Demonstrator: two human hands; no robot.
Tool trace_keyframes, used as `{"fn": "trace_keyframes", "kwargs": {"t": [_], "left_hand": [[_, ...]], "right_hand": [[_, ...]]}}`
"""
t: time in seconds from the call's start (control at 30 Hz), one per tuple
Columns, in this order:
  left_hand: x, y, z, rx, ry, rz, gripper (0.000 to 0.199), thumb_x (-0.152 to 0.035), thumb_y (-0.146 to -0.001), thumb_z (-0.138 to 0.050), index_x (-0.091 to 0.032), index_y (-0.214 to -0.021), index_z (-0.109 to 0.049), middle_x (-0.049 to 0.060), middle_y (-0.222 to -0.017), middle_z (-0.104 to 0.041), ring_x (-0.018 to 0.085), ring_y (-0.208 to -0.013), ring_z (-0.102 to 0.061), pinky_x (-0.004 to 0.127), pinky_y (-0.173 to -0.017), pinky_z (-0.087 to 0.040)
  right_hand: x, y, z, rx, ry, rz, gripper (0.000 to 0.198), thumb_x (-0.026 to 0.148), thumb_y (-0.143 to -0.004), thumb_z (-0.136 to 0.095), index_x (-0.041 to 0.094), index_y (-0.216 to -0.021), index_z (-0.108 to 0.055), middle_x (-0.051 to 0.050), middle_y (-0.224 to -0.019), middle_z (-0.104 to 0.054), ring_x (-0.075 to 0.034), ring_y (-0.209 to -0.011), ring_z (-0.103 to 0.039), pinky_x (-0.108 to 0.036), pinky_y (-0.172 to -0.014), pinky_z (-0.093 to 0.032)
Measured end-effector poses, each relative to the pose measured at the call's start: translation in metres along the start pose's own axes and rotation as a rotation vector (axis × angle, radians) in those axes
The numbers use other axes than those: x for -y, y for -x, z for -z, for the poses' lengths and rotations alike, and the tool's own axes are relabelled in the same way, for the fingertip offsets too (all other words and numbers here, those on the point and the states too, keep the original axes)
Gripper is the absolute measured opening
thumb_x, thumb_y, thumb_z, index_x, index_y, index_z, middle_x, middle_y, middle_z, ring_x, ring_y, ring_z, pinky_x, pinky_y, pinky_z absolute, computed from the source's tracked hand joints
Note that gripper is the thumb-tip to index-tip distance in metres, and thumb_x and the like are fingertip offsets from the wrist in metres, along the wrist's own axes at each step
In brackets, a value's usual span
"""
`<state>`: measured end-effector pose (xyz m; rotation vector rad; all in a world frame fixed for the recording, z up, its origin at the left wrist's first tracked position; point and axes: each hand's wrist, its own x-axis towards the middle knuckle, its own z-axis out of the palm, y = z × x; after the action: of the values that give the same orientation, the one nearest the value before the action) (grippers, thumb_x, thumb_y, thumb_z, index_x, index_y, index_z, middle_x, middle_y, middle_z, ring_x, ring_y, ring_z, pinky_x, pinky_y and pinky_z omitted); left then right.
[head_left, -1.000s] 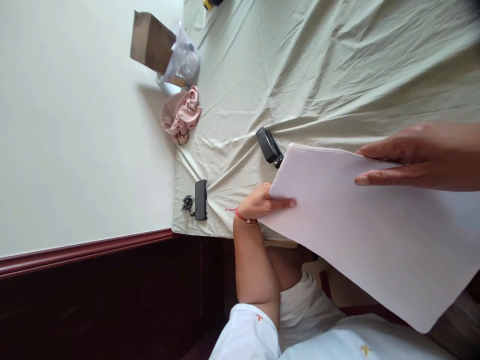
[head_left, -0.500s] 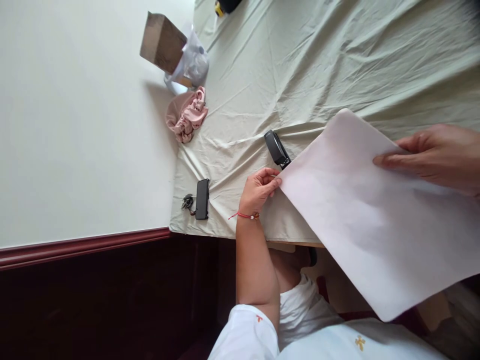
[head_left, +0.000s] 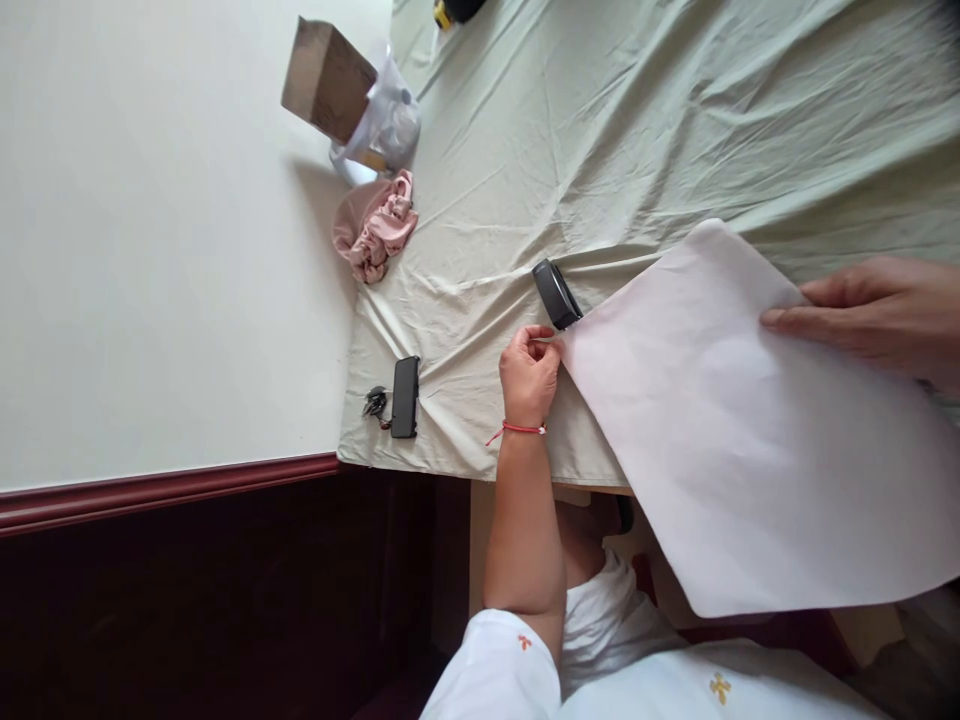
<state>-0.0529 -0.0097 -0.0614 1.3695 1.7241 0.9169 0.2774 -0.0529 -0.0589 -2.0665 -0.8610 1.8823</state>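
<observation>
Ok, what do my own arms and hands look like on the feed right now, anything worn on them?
The left hand has a thin red cord bracelet at the wrist, with a small bead on it. The forearm is bare up to a short white sleeve bearing a small orange mark. The right hand enters from the frame's edge with no ring, band or sleeve in view.

pale pink paper [head_left: 735,420], light green sheet [head_left: 637,120]

Black stapler [head_left: 556,293] crowds the sheet's [head_left: 742,430] corner; cloth [head_left: 637,120] beyond lies open.
</observation>
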Motion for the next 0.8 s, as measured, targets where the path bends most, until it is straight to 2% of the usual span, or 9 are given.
{"fn": "trace_keyframes", "kwargs": {"t": [0.07,0.13,0.17,0.23,0.3,0.4,0.53,0.73,0.8], "left_hand": [[0.001,0.000,-0.002,-0.098,-0.050,-0.125,0.013,-0.015,-0.087,-0.067,-0.019,-0.100,-0.067,0.000,-0.075,-0.070,0.011,-0.064,-0.061,0.022,-0.062,-0.048],[0.000,0.001,-0.002,-0.201,-0.136,-0.302,0.023,-0.016,-0.090,-0.064,-0.021,-0.112,-0.070,0.007,-0.103,-0.078,0.016,-0.089,-0.071,0.026,-0.075,-0.056],[0.000,0.001,-0.001,-0.230,-0.187,-0.405,0.029,-0.015,-0.092,-0.061,-0.022,-0.118,-0.071,0.009,-0.118,-0.078,0.018,-0.104,-0.072,0.028,-0.084,-0.058],[0.000,0.002,0.001,-0.209,-0.270,-0.603,0.042,-0.009,-0.093,-0.053,-0.026,-0.126,-0.073,0.008,-0.138,-0.073,0.019,-0.131,-0.065,0.033,-0.105,-0.055],[0.001,0.001,0.002,-0.123,-0.303,-0.722,0.054,-0.001,-0.089,-0.045,-0.027,-0.126,-0.076,0.004,-0.140,-0.074,0.018,-0.141,-0.060,0.037,-0.121,-0.047],[0.003,0.000,0.002,-0.041,-0.312,-0.714,0.065,0.005,-0.083,-0.040,-0.029,-0.122,-0.079,0.000,-0.136,-0.077,0.016,-0.141,-0.062,0.040,-0.125,-0.044],[0.003,0.001,-0.001,-0.062,-0.359,-0.639,0.066,0.007,-0.080,-0.041,-0.030,-0.115,-0.082,-0.001,-0.132,-0.078,0.019,-0.140,-0.063,0.048,-0.128,-0.040],[-0.001,0.009,-0.007,-0.102,-0.433,-0.531,0.070,0.010,-0.077,-0.042,-0.035,-0.115,-0.082,-0.002,-0.136,-0.076,0.023,-0.139,-0.064,0.066,-0.132,-0.022],[-0.002,0.010,-0.009,-0.119,-0.412,-0.520,0.068,0.009,-0.077,-0.043,-0.035,-0.111,-0.083,-0.002,-0.133,-0.077,0.023,-0.137,-0.065,0.065,-0.131,-0.024]], "right_hand": [[0.005,0.005,-0.002,-0.021,-0.057,-0.035,0.032,0.052,-0.085,-0.075,0.022,-0.095,-0.075,-0.014,-0.095,-0.077,-0.021,-0.061,-0.069,-0.026,-0.044,-0.048],[0.007,0.006,-0.002,-0.041,-0.077,-0.023,0.033,0.053,-0.083,-0.077,0.022,-0.096,-0.075,-0.014,-0.096,-0.077,-0.023,-0.063,-0.070,-0.027,-0.045,-0.050],[0.007,0.005,-0.001,-0.043,-0.088,-0.018,0.034,0.053,-0.083,-0.078,0.022,-0.096,-0.074,-0.014,-0.097,-0.077,-0.023,-0.064,-0.071,-0.028,-0.046,-0.052],[0.006,0.003,0.000,-0.048,-0.108,-0.008,0.032,0.052,-0.084,-0.078,0.022,-0.096,-0.073,-0.014,-0.097,-0.077,-0.025,-0.067,-0.073,-0.030,-0.049,-0.056],[0.005,0.001,0.001,-0.043,-0.115,-0.008,0.029,0.049,-0.086,-0.076,0.022,-0.097,-0.073,-0.013,-0.097,-0.077,-0.026,-0.068,-0.073,-0.032,-0.051,-0.058],[0.005,0.002,0.000,-0.040,-0.102,-0.012,0.028,0.048,-0.088,-0.075,0.022,-0.098,-0.072,-0.013,-0.095,-0.077,-0.026,-0.066,-0.073,-0.032,-0.051,-0.058],[0.007,0.004,-0.001,-0.041,-0.097,-0.009,0.026,0.047,-0.090,-0.072,0.022,-0.097,-0.071,-0.012,-0.095,-0.077,-0.024,-0.066,-0.072,-0.030,-0.049,-0.056],[0.012,0.011,0.000,-0.013,-0.023,-0.003,0.029,0.049,-0.093,-0.067,0.021,-0.093,-0.070,-0.013,-0.090,-0.075,-0.023,-0.061,-0.070,-0.029,-0.045,-0.052],[0.013,0.014,-0.001,-0.007,0.002,0.006,0.030,0.050,-0.092,-0.066,0.020,-0.090,-0.070,-0.013,-0.085,-0.074,-0.023,-0.057,-0.067,-0.029,-0.043,-0.049]]}}
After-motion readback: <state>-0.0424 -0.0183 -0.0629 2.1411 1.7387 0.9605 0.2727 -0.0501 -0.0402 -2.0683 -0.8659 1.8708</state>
